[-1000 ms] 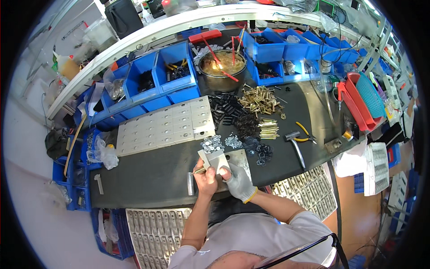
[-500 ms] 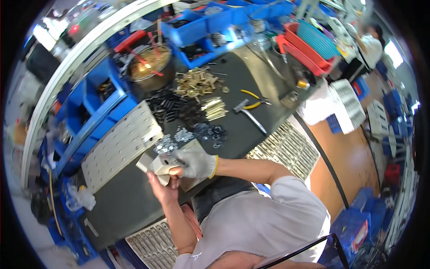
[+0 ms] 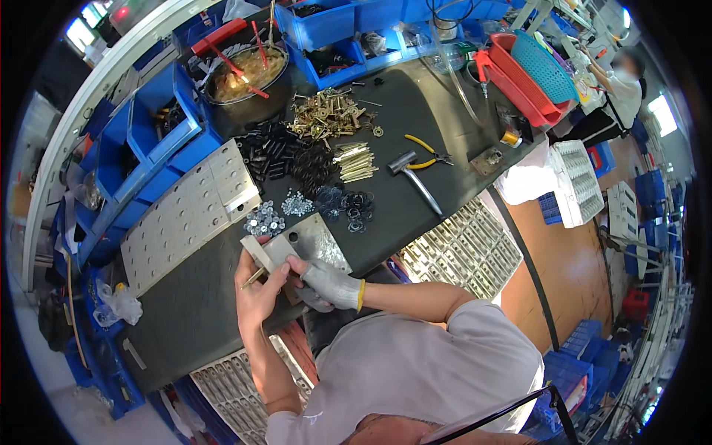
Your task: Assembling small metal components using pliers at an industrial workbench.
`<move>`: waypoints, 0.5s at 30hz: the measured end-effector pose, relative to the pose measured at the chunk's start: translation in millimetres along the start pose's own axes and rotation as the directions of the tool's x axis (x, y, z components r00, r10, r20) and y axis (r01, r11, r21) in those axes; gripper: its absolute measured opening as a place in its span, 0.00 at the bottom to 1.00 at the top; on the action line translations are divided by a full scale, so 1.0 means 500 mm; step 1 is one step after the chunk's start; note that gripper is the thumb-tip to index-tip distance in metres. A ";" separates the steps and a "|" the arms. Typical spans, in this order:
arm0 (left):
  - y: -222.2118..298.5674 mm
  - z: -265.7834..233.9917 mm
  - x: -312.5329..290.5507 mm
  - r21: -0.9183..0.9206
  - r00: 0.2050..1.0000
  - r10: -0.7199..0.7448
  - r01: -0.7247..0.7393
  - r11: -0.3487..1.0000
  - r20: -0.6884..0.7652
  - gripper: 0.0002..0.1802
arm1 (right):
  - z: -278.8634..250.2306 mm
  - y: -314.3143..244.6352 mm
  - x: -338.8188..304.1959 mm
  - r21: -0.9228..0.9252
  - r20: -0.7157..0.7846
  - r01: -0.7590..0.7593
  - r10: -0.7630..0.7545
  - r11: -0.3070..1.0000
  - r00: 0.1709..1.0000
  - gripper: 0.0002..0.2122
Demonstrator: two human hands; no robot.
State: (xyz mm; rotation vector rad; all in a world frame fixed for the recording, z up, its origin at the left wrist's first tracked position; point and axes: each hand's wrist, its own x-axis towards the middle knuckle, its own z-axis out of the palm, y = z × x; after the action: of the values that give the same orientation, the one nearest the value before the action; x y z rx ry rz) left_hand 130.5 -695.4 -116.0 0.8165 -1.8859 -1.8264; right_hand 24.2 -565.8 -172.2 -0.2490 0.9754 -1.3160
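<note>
My bare left hand (image 3: 257,295) is closed around a pale, angled metal bracket (image 3: 279,249) held above the near edge of the bench. A thin brass-coloured pin (image 3: 254,279) sticks out beside its fingers. In a grey work glove with a yellow cuff, my right hand (image 3: 332,285) grips the bracket's right side, its bare thumb tip pressed on the metal. Just behind lies a flat metal plate (image 3: 326,246) with a hole. Close by are piles of small silvery nuts or spacers (image 3: 265,219), clear washers (image 3: 298,203) and dark rings (image 3: 357,211).
Farther back lie brass parts (image 3: 330,115), gold pins (image 3: 356,162) and black cylinders (image 3: 268,152). A hammer (image 3: 419,185) and yellow-handled pliers (image 3: 424,154) rest to the right. A long perforated plate (image 3: 185,215), a metal pot (image 3: 248,104) and blue bins (image 3: 159,130) stand left. Another person (image 3: 623,93) works far right.
The bracket has turned in my hands, and a brass-coloured pin now shows by my left fingers. My right hand has shifted lower, uncovering the flat plate. The whole view has shifted slightly.
</note>
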 end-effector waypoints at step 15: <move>-0.061 0.085 0.042 0.622 0.973 -0.028 0.168 0.764 -0.228 0.31 | 0.001 -0.184 -0.227 0.255 0.475 0.382 -0.459 0.888 0.751 0.37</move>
State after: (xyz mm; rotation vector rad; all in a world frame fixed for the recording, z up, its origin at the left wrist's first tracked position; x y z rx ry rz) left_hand 91.6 -676.0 -151.8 1.2883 -2.3805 -1.0544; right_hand -32.5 -491.7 -59.6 -0.7159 0.3543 -1.6049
